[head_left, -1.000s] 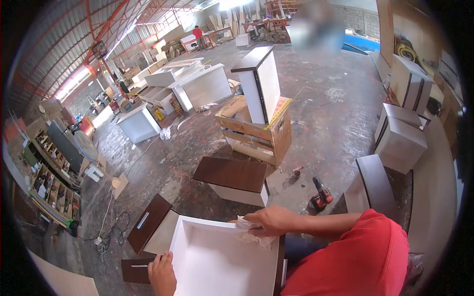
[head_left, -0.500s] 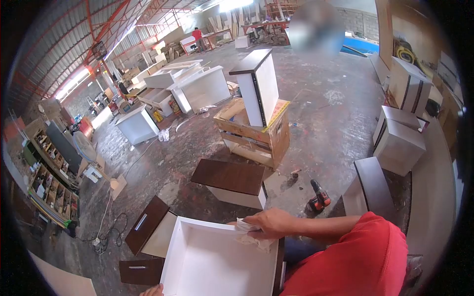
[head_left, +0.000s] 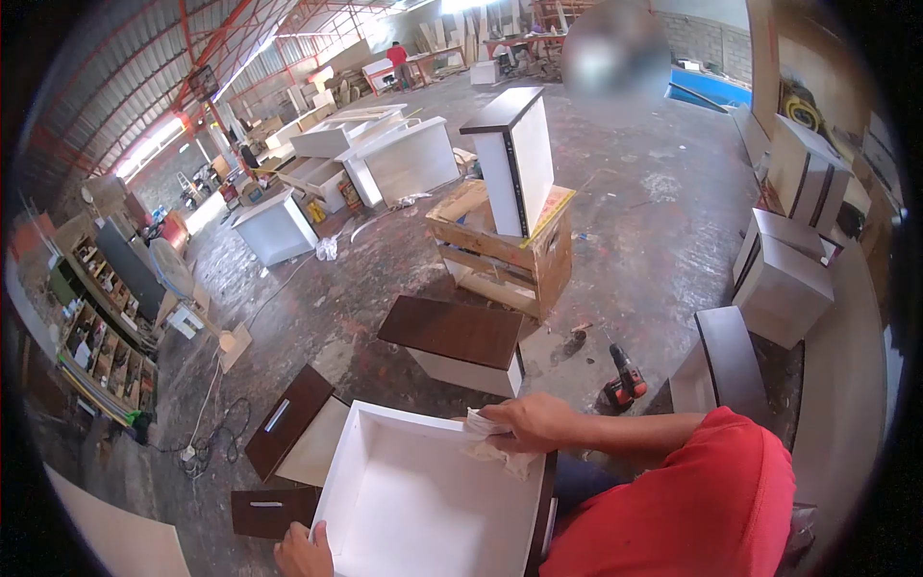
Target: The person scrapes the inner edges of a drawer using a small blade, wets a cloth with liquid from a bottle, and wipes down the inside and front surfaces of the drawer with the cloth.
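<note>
A white drawer (head_left: 423, 510) with a dark front along its right side lies open-side up before me. My right hand (head_left: 534, 421) is closed around a crumpled whitish cloth (head_left: 505, 457), pressed at the drawer's far right corner. Part of the cloth hangs down inside the wall. At the lower left, my left hand (head_left: 305, 551) grips the drawer's left rim, its thumb over the edge; the lower part of this hand is cut off by the frame.
Dark-fronted drawers (head_left: 293, 423) lie left of mine, and another dark-topped one (head_left: 452, 344) lies ahead. A cordless drill (head_left: 625, 377) stands on the floor. Beyond is a wooden crate (head_left: 500, 255) bearing a white cabinet piece (head_left: 514, 163). Several drawers (head_left: 721, 361) line the right side.
My left hand has come further into view along the drawer's left rim. The drawer appears slightly higher in view. My right hand with the cloth has shifted slightly up and right.
</note>
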Tool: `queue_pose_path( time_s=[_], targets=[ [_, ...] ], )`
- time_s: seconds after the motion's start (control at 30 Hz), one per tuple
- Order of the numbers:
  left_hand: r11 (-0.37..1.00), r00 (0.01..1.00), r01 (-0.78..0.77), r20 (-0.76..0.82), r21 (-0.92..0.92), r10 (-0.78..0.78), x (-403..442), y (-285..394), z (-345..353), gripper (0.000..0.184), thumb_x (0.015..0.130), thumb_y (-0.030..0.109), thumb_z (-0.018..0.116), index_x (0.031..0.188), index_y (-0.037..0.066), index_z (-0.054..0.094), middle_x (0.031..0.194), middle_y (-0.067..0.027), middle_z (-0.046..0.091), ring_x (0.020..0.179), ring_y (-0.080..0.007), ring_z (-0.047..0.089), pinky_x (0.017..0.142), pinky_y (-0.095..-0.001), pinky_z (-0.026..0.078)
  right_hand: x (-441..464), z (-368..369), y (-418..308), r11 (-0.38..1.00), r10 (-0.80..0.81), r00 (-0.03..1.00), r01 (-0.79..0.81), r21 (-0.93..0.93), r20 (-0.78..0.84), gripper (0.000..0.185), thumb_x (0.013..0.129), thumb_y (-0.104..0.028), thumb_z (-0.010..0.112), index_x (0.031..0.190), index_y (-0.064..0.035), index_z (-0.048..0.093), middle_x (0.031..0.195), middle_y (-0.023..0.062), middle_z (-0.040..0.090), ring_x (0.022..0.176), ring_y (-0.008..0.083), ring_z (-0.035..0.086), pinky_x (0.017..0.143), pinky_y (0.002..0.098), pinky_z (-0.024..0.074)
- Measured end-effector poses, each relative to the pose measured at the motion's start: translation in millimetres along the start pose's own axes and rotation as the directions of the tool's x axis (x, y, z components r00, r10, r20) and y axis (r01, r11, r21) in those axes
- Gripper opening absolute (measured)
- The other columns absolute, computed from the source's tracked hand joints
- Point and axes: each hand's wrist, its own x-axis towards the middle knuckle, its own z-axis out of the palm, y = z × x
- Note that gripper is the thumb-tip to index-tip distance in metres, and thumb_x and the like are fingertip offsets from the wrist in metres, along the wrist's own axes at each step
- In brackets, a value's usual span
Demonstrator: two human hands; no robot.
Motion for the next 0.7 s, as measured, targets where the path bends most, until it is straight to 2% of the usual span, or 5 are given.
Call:
queue_pose_path(
  time_s=[0.17,0.27,0.37,0.47,0.7],
  targets=[
    [0.988,0.976,0.040,-0.216,0.149,-0.007,27.1,10.1,29.2,0.040,0.098,0.038,0.071,0.112,0.000,0.073,0.103,-0.0225,0.077,0.094,-0.0393,0.074,0.088,-0.0525,0.053,0.7,0.9,2.9,1.000,0.013,1.000,-0.013,0.000,0.018,0.054,0.094,-0.043,0.071,0.140,-0.0154,0.064,0.113,0.0189,0.077,0.098,0.0431,0.074,0.084,0.0551,0.0597],
    [0.982,0.997,0.064,0.018,0.177,-0.069,42.2,21.5,12.2,0.037,0.099,0.033,0.071,0.118,0.001,0.070,0.127,-0.0224,0.072,0.114,-0.0374,0.069,0.095,-0.0483,0.051,2.4,8.0,11.0,1.000,-0.019,1.000,0.019,0.010,-0.009,0.056,0.094,-0.043,0.072,0.142,-0.0160,0.064,0.114,0.0192,0.077,0.099,0.0429,0.074,0.085,0.0546,0.0596],
    [0.989,0.972,-0.147,-0.184,0.001,0.145,73.2,15.8,48.7,0.044,0.097,0.043,0.073,0.109,0.002,0.066,0.111,-0.0229,0.072,0.100,-0.0397,0.070,0.086,-0.0492,0.052,3.2,9.4,11.2,0.999,-0.046,0.999,0.047,0.019,-0.014,0.057,0.093,-0.043,0.073,0.144,-0.0172,0.064,0.115,0.0197,0.076,0.101,0.0427,0.074,0.086,0.0540,0.0593],
    [0.926,0.793,-0.376,-0.513,0.008,0.327,109.4,38.2,73.8,0.046,0.099,0.043,0.071,0.118,0.002,0.062,0.110,-0.0214,0.071,0.103,-0.0396,0.070,0.088,-0.0510,0.051,2.7,4.1,7.8,0.999,-0.031,1.000,0.031,0.042,-0.003,0.058,0.093,-0.044,0.074,0.143,-0.0172,0.065,0.115,0.0196,0.076,0.102,0.0425,0.074,0.086,0.0539,0.0592],
    [0.888,0.754,-0.453,-0.498,0.078,0.428,168.1,116.8,64.7,0.049,0.102,0.039,0.067,0.133,0.003,0.057,0.118,-0.0213,0.070,0.110,-0.0402,0.069,0.092,-0.0532,0.051,3.4,7.8,6.6,0.998,-0.060,0.998,0.060,0.024,-0.022,0.055,0.092,-0.041,0.074,0.140,-0.0157,0.065,0.112,0.0190,0.077,0.098,0.0431,0.073,0.084,0.0544,0.0591]
  ],
)
